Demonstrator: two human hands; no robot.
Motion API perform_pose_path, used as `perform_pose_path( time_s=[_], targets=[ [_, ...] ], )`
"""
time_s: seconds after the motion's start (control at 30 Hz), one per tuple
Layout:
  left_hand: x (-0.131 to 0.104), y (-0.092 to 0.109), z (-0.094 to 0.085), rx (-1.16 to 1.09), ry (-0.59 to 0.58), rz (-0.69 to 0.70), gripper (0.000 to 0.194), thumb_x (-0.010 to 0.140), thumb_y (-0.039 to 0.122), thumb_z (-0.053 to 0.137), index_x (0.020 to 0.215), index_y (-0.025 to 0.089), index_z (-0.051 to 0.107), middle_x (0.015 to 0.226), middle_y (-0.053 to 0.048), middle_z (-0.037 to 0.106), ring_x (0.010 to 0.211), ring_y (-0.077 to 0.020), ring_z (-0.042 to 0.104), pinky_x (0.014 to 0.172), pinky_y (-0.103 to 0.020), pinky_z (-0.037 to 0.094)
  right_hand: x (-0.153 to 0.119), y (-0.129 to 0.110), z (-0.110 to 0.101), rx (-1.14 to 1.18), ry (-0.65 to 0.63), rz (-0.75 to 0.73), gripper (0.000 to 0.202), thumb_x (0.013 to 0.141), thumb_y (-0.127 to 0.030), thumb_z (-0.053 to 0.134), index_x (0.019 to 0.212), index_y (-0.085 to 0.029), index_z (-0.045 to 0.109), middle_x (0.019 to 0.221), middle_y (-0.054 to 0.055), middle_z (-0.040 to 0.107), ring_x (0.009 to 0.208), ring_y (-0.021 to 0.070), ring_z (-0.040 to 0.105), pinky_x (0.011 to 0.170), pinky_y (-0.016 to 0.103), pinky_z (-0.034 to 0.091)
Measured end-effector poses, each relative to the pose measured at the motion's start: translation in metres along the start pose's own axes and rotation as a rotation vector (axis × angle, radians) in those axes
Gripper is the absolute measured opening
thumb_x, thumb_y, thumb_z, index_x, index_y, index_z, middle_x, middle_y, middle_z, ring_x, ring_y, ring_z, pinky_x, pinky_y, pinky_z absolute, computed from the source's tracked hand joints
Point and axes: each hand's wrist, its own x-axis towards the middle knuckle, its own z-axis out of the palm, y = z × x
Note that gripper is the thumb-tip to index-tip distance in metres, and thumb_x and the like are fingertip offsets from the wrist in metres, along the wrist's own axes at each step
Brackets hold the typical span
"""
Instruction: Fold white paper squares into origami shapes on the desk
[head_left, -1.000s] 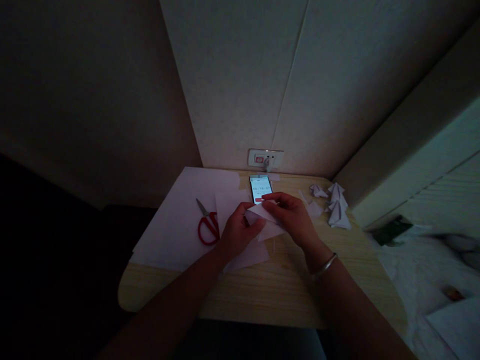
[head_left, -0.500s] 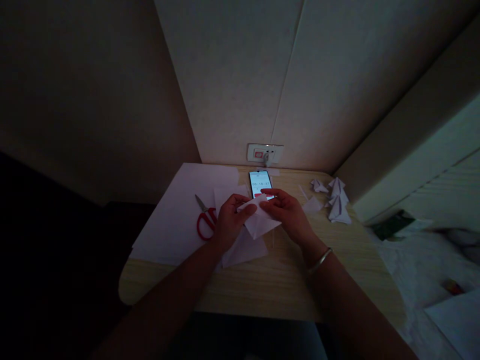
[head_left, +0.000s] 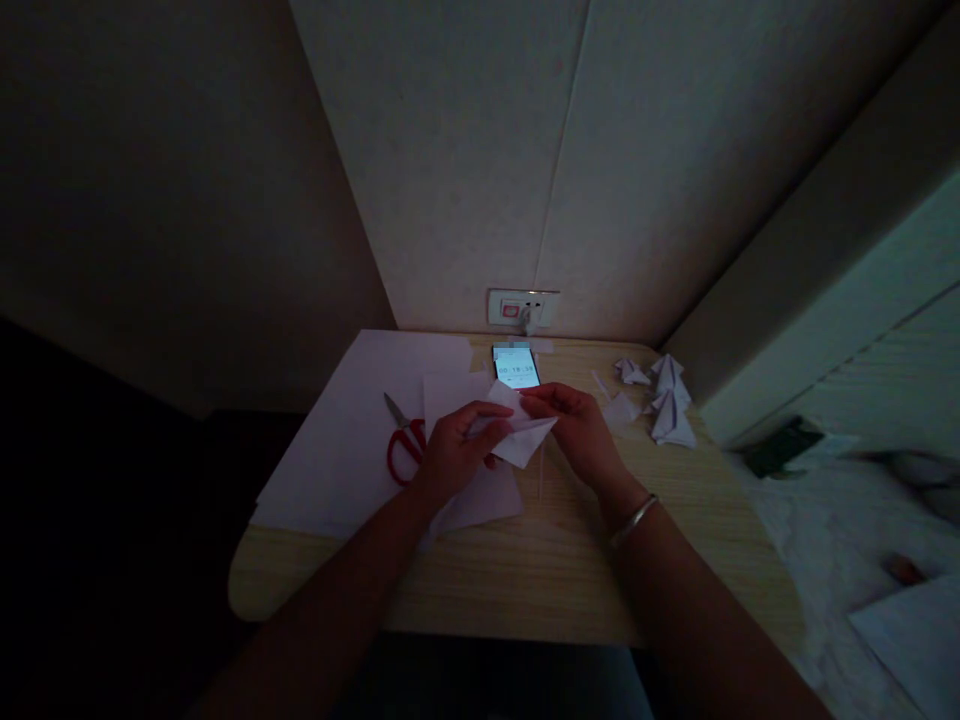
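Note:
Between my two hands is a piece of folded white paper (head_left: pixel 523 440), raised over the table with one flap lifted. My left hand (head_left: pixel 459 447) pinches its left side, thumb on top and fingers beneath. At the upper right edge my right hand (head_left: pixel 576 425) grips the same paper between thumb and fingers; a bracelet circles that wrist. Under and left of the hands lie flat white sheets (head_left: pixel 337 440). Red-handled scissors (head_left: pixel 405 440) rest on them beside my left hand, blades pointing away. Just beyond the folded paper is a lit phone (head_left: pixel 516 366) showing a timer.
Several folded paper figures (head_left: pixel 670 400) stand at the right of the wooden table (head_left: pixel 600 580), near paper scraps (head_left: pixel 621 409). A wall socket (head_left: pixel 523 308) with a plug is behind the phone. To the right, lower down, a pale cloth surface (head_left: pixel 825 540) holds a dark green item (head_left: pixel 784 446).
The folded paper has been tilted and a flap now stands up from it. My hands keep hold of it, with my left fingers shifted over its edge. The view has shifted slightly.

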Motion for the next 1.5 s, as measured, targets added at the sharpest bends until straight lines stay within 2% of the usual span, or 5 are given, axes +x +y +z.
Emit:
perform_pose_path(
  time_s=[0.33, 0.63, 0.93, 1.2, 1.5],
  targets=[
    [0.005, -0.004, 0.001, 0.073, 0.3, 0.09, 0.017, 0.07, 0.032, 0.07, 0.078, 0.017, 0.066, 0.072, 0.002, 0.066, 0.062, -0.0084, 0.058, 0.056, -0.018, 0.049, -0.003, 0.006, 0.007, 0.085, 0.013, -0.069, 0.031, 0.068, -0.048, 0.07, 0.076, -0.02, 0.062, 0.069, -0.002, 0.063, 0.057, 0.0113, 0.056, 0.055, 0.024, 0.048],
    [0.005, 0.0, 0.004, -0.172, 0.134, 0.028, 0.021, 0.074, 0.029, 0.063, 0.09, 0.015, 0.066, 0.08, 0.0, 0.066, 0.066, -0.0096, 0.06, 0.061, -0.023, 0.056, 0.002, 0.019, 0.01, 0.207, 0.053, -0.02, 0.024, 0.065, -0.032, 0.076, 0.066, -0.019, 0.056, 0.058, -0.006, 0.058, 0.049, 0.0074, 0.049, 0.047, 0.019, 0.037],
    [0.007, -0.002, 0.002, -0.276, 0.083, -0.04, 0.076, 0.075, 0.026, 0.063, 0.141, 0.026, 0.026, 0.084, -0.001, 0.068, 0.067, -0.0131, 0.064, 0.062, -0.027, 0.057, 0.001, 0.019, 0.014, 0.268, 0.15, -0.083, 0.026, 0.064, -0.031, 0.075, 0.077, -0.022, 0.054, 0.058, -0.007, 0.058, 0.048, 0.0087, 0.05, 0.047, 0.02, 0.039],
    [0.007, -0.001, 0.004, -0.19, -0.005, -0.111, 0.027, 0.073, 0.032, 0.065, 0.09, 0.012, 0.059, 0.083, -0.004, 0.068, 0.071, -0.0148, 0.065, 0.064, -0.027, 0.056, 0.005, 0.022, 0.008, 0.213, 0.167, -0.033, 0.024, 0.064, -0.037, 0.075, 0.07, -0.018, 0.063, 0.061, -0.003, 0.062, 0.05, 0.0091, 0.05, 0.049, 0.022, 0.04],
    [0.008, 0.0, 0.001, -0.219, -0.104, -0.222, 0.029, 0.071, 0.04, 0.067, 0.078, 0.015, 0.055, 0.069, -0.003, 0.068, 0.06, -0.0142, 0.066, 0.06, -0.027, 0.055, 0.005, 0.018, 0.004, 0.07, 0.275, -0.094, 0.023, 0.068, -0.04, 0.07, 0.068, -0.019, 0.06, 0.06, -0.003, 0.06, 0.05, 0.0104, 0.047, 0.047, 0.023, 0.038]
  ],
)
